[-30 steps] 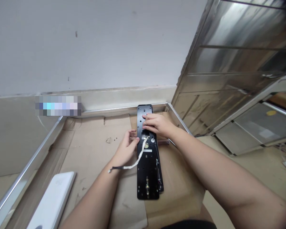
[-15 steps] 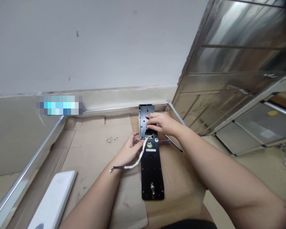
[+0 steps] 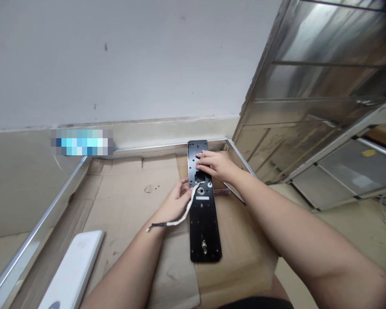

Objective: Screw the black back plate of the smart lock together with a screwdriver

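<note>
Held the black panel [image 3: 205,227] toward six o'clock, clamped at its nine-o'clock edge in the left hand [image 3: 177,199]; laid the right hand [image 3: 217,165] toward its twelve-o'clock end, could not tell how tightly.

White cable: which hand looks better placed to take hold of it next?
Probably the left hand: its thumb is close beside the white cable, which also crosses above that wrist. The right hand is farther up, fingers on the black plate.
</note>
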`<state>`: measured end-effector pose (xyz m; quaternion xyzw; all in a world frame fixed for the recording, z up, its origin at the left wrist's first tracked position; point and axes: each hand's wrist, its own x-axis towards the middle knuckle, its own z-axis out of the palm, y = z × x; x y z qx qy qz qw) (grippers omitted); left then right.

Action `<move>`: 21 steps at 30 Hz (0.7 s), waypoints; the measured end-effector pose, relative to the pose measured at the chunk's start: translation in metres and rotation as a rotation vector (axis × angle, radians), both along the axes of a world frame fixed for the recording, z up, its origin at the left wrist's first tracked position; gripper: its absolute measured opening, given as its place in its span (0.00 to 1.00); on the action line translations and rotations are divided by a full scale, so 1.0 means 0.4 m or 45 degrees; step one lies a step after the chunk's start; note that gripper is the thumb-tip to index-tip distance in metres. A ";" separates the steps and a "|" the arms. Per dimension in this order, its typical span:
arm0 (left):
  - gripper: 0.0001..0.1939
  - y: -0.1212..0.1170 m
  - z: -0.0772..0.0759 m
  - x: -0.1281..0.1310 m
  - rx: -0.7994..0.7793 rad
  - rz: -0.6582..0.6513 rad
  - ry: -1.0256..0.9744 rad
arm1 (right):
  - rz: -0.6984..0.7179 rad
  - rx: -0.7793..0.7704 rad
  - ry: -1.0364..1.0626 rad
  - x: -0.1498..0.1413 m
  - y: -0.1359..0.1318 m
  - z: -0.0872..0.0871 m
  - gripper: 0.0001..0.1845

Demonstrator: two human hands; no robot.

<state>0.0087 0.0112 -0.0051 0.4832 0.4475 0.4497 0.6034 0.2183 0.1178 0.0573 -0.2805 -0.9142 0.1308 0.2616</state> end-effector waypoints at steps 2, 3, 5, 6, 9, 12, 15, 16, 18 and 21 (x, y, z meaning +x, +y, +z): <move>0.30 0.000 -0.002 0.000 -0.001 -0.001 0.007 | 0.003 -0.005 0.005 -0.002 -0.002 0.002 0.14; 0.30 0.000 -0.003 0.000 -0.001 -0.002 0.006 | 0.003 -0.013 0.006 -0.002 -0.003 0.004 0.14; 0.29 0.001 -0.003 0.000 -0.001 -0.005 0.005 | 0.005 -0.037 0.004 -0.001 -0.007 0.011 0.14; 0.29 0.001 -0.003 -0.001 -0.001 -0.002 0.010 | 0.006 -0.050 0.003 0.000 -0.009 0.015 0.14; 0.28 0.001 0.001 -0.002 -0.019 -0.011 0.011 | 0.001 -0.080 0.003 0.001 -0.012 0.021 0.13; 0.29 0.001 0.006 -0.004 -0.048 -0.063 -0.030 | -0.013 -0.080 0.013 0.000 -0.012 0.021 0.13; 0.29 0.001 0.013 -0.006 -0.074 -0.127 -0.062 | 0.004 -0.076 0.029 -0.003 -0.013 0.021 0.13; 0.29 0.001 0.014 -0.006 -0.083 -0.146 -0.070 | 0.011 -0.072 0.029 -0.003 -0.013 0.021 0.13; 0.31 0.001 0.014 -0.008 -0.092 -0.166 -0.068 | 0.019 -0.057 0.024 -0.003 -0.013 0.022 0.13; 0.35 0.001 0.010 -0.010 -0.092 -0.158 -0.010 | 0.025 -0.054 0.014 -0.002 -0.012 0.021 0.12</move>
